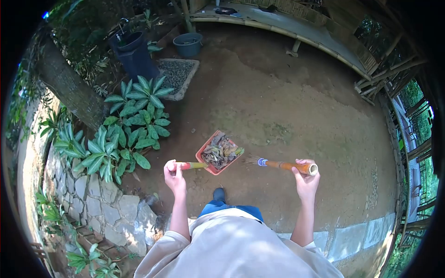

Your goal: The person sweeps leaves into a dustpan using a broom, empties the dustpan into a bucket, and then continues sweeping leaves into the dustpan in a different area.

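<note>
My left hand point(175, 178) is closed around the red and yellow-green handle of a dustpan point(200, 151). The dustpan's orange-red pan holds a heap of dry leaves point(221, 152), with a few greenish ones at its right side. My right hand point(306, 180) grips the thick bamboo handle of a broom point(282, 165), near its hollow end. The broom points left, with a blue and white binding and thin brown bristles at its far end. Those bristles are a short way right of the pan, apart from it.
Leafy green plants point(134, 125) grow on the left beside a tree trunk point(69, 78) and a stone-paved edge point(111, 213). Further back stand a dark barrel point(136, 58) and a grey tub point(187, 45). A bamboo-edged platform point(278, 28) spans the back of the dirt ground point(315, 125).
</note>
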Tool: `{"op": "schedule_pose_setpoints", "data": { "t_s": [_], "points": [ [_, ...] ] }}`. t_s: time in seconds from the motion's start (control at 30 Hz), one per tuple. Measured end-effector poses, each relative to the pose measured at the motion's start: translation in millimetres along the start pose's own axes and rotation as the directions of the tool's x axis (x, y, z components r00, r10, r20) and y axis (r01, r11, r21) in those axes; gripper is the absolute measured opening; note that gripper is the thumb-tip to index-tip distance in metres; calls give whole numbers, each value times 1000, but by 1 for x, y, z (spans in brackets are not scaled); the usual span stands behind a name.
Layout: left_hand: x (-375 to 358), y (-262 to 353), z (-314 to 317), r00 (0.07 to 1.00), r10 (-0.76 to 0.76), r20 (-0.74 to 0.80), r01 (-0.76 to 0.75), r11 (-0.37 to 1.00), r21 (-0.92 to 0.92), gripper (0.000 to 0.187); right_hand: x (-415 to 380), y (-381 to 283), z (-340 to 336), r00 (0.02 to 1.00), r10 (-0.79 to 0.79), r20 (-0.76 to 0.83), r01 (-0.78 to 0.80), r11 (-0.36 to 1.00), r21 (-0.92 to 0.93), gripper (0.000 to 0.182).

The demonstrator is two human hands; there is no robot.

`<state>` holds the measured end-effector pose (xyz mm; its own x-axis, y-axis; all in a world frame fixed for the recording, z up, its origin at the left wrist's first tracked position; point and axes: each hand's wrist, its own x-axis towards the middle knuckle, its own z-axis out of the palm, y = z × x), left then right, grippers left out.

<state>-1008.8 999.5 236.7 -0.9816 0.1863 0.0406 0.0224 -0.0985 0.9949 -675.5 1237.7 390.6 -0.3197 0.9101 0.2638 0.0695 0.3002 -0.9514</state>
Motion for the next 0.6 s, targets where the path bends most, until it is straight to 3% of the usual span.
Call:
{"op": "schedule_pose_setpoints", "data": {
  "t_s": [0.17, 0.2, 0.27, 0.3, 0.4, 0.6],
  "points": [
    [95, 9, 64, 998, 13, -53, -12, 1000, 20, 28, 83, 3, 44, 997, 59, -55, -59, 998, -5, 31],
    [114, 6, 77, 993, 117, -22, -115, 991, 73, 29, 103, 8, 51, 998, 41, -54, -41, 999, 4, 31],
    [147, -2, 102, 999, -6, -33, 7, 1000, 15, 31, 138, 20, 63, 998, 52, -39, -52, 998, 23, 32],
    [162, -8, 116, 998, 64, 12, -64, 997, -39, 31, 159, 25, 70, 997, 72, -30, -71, 997, 36, 33],
    [210, -17, 170, 994, -50, -92, 50, 999, -6, 31, 231, 51, 90, 996, 87, 5, -87, 995, 55, 34],
    [304, -21, 276, 982, 11, -187, -18, 999, -39, 30, 386, 89, 124, 993, 95, 77, -101, 992, 77, 31]
  ]
}}
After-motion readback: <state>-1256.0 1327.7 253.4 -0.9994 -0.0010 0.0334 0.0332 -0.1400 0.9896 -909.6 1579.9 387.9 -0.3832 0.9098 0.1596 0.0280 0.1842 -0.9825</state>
